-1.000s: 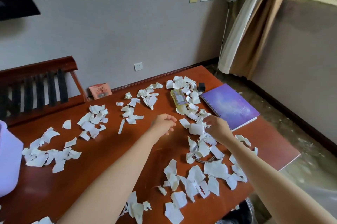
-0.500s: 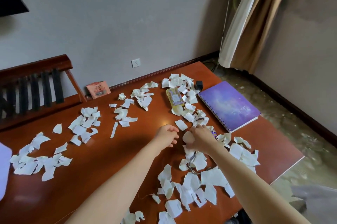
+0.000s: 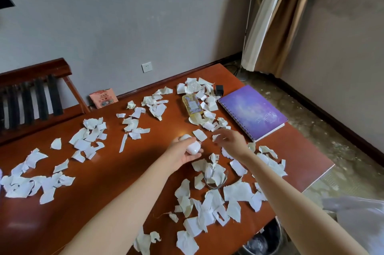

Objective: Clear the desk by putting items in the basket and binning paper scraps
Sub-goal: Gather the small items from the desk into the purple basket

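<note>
The step in hand looks like collecting an item for the basket. The left hand (image 3: 182,156) curls round a small white rounded plastic case (image 3: 193,147), held above the middle of the reddish-brown wooden desk (image 3: 99,173). Just right of it the right hand (image 3: 231,143) hovers with fingers loosely spread, holding nothing visible. Next, the case must go to the basket, which is out of view.
</note>
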Available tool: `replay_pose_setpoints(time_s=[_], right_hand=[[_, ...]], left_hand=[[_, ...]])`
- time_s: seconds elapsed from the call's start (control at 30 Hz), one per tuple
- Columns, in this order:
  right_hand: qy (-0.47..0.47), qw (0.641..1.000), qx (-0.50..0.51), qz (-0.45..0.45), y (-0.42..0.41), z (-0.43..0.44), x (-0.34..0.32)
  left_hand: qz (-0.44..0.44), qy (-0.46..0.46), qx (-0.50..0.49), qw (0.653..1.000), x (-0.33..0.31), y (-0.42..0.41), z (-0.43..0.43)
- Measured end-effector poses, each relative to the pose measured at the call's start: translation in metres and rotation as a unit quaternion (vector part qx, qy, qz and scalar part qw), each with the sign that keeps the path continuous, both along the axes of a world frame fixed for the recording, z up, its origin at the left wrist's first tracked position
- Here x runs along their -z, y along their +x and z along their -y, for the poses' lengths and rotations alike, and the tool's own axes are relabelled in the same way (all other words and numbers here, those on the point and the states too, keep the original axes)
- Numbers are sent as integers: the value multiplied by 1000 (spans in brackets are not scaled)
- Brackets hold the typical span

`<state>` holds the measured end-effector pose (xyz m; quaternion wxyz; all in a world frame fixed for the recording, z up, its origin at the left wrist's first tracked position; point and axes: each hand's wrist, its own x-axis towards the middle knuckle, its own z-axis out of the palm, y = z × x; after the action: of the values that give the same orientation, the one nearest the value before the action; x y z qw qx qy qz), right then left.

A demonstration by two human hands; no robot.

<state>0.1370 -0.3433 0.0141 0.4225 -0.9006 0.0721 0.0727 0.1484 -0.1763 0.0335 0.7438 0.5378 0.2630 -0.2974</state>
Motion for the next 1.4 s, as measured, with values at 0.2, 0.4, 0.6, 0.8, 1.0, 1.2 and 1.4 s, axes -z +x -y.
replay_pose_setpoints(time_s=[0.2,0.4,0.6,0.8,1.0,1.2,1.4], right_hand=[[-188,972,98,-99,-1,30,31],[-300,942,53,-139,4,19,37],[-256,951,92,-150,4,16,34],[-151,980,58,-113,5,10,20],[111,989,78,-65,9,-13,-3],[224,967,66,-100,13,-58,-24],[268,953,-33,-138,14,-133,-38]], left_hand=[[8,5,-2,1000,-10,-1,-9],[26,-57,39,997,-30,-5,-18],[33,-101,33,994,-50,-7,-31],[86,-88,33,992,-62,-1,-43],[93,-105,-73,987,-60,-7,-57],[102,-105,-126,981,-67,-19,-96],[103,-90,-183,974,-73,-39,-159]])
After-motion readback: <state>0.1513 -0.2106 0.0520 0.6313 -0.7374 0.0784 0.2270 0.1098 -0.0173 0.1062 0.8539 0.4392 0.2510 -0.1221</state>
